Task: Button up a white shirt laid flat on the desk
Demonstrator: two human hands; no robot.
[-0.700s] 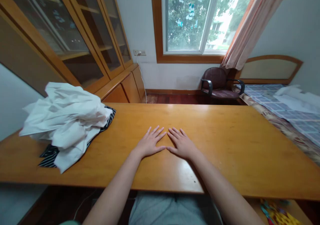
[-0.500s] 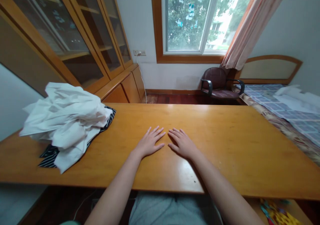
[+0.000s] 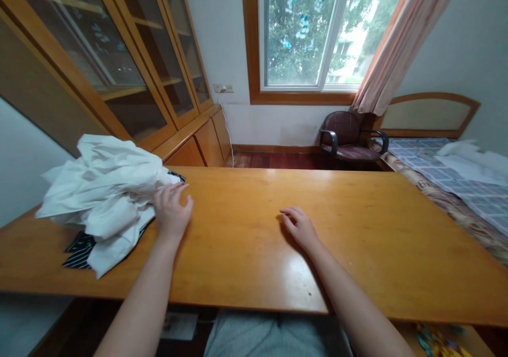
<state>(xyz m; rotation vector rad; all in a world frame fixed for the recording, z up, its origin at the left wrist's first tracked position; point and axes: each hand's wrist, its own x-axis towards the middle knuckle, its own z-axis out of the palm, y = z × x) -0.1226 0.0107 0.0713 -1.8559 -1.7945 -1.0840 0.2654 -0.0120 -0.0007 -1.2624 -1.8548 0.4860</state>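
Observation:
A crumpled heap of white cloth (image 3: 107, 188) lies on the left part of the wooden table (image 3: 238, 262). Dark fabric with thin white stripes (image 3: 79, 259) sticks out from under it at the front, and a bit more shows at its far right corner. My left hand (image 3: 171, 209) is at the heap's right edge, thumb apart from the fingers; whether the fingertips touch the cloth I cannot tell. Over the middle of the table my right hand (image 3: 300, 227) is slightly curled, thumb apart from the fingers, holding nothing.
A glass-door cabinet (image 3: 166, 82) stands to the left, behind the heap. Beyond the table's far edge are a dark red armchair (image 3: 345, 135) and a bed (image 3: 448, 161) on the right. Colourful items (image 3: 440, 341) lie below the table's front edge at right.
My left hand has lifted off the table's middle and moved left to the cloth heap. My right hand has shifted slightly right, its fingers going from spread flat to loosely curled.

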